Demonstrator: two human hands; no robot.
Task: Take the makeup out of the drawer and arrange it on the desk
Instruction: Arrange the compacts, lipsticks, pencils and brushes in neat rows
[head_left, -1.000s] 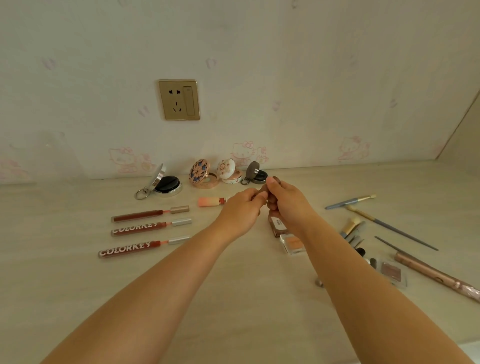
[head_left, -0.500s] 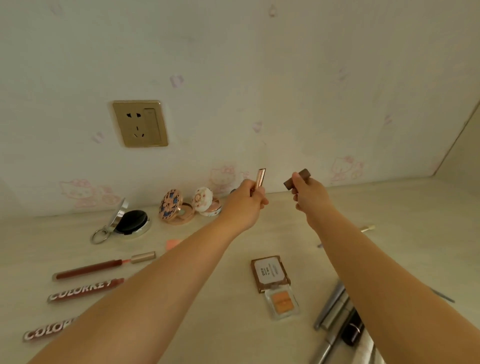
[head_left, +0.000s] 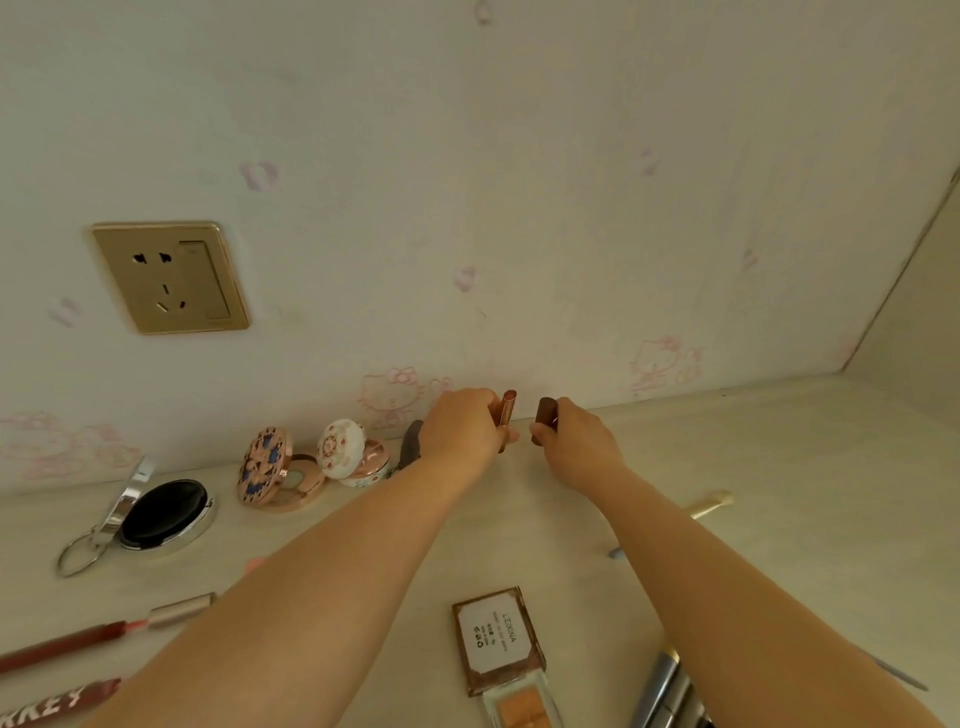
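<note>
at nine o'clock on the pale wooden surface (head_left: 810, 467) lies an open silver compact (head_left: 156, 512) with a black inside and a key ring on its hinge. below it, at about eight o'clock, two dark red lip gloss tubes (head_left: 78, 642) lie on their sides, partly cut off by the frame edge. on the wall at ten o'clock sits a gold wall socket (head_left: 169, 278). toward eleven o'clock of the surface, near the wall, stand an open flowered compact (head_left: 270, 470) in rose and blue and, just beside it on the right, an open white compact (head_left: 349, 453).

at the middle, close to the wall, the left hand (head_left: 465, 434) grips a rose-gold lipstick tube (head_left: 506, 415), held about upright with its top end showing above the fingers. just beside it, apart by a small gap, the right hand (head_left: 579, 441) pinches a dark brown lipstick cap (head_left: 545, 415), also about upright. whether either piece touches the surface cannot be told.

at six o'clock a brown-edged eyeshadow palette (head_left: 498, 639) lies open, its white label up and an orange pan below it. at five o'clock a bunch of silver brush handles (head_left: 660, 686) runs off the bottom edge, and at three o'clock a gold brush tip (head_left: 711, 504) shows past the right forearm.
</note>
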